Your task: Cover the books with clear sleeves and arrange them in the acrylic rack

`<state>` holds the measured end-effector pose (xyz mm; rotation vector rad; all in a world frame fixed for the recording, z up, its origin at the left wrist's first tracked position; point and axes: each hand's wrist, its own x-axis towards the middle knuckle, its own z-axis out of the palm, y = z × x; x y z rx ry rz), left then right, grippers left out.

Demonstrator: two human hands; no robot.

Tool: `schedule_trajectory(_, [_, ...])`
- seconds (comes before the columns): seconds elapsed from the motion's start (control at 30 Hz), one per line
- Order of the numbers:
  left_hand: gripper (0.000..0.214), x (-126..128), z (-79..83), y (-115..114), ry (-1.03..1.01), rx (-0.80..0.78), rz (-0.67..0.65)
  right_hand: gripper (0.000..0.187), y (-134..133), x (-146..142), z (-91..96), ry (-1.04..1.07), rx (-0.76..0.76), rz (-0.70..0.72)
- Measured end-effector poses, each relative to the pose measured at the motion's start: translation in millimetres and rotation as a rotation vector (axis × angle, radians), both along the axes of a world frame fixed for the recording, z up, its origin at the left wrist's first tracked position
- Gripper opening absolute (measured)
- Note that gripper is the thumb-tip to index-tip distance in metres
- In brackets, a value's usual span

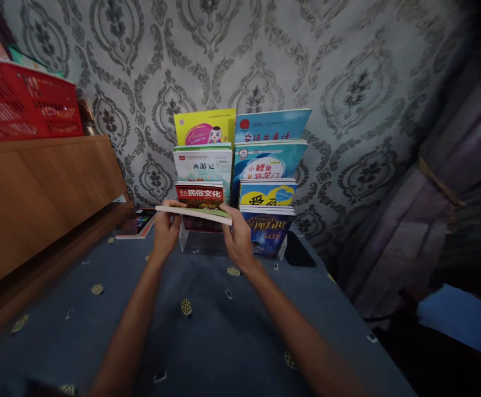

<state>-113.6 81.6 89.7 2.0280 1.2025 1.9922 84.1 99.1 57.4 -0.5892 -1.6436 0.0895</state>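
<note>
- Forearms [135, 309], lower frame.
- Left hand [166, 230] and right hand [239, 236] pinch opposite ends of thin book [194, 214], mid-frame.
- Risk: uneven grip could drop it onto rack [207, 242].

Blue cloth [207, 342]: yellow speckled ovals, little rectangles all over
Back middle: see-through rack [184, 240] loaded with books [267, 234]
Left: low book pile [143, 223], just lying flat
Right: thin black slab [300, 251] beside the rack, can't tell what
</note>
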Motion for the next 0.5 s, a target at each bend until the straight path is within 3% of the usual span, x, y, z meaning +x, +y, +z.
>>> schedule_trajectory(0.3, [0.019, -3, 2.2, 30, 0.075, -0.058, 0.042, 0.022, 27, -7, 4.5, 0.031, -0.146, -0.072])
schedule_trajectory(0.5, [0.005, -6, -4.4, 38, 0.098, -0.079, 0.134, 0.022, 34, -8, 1.8, -0.019, -0.191, -0.086])
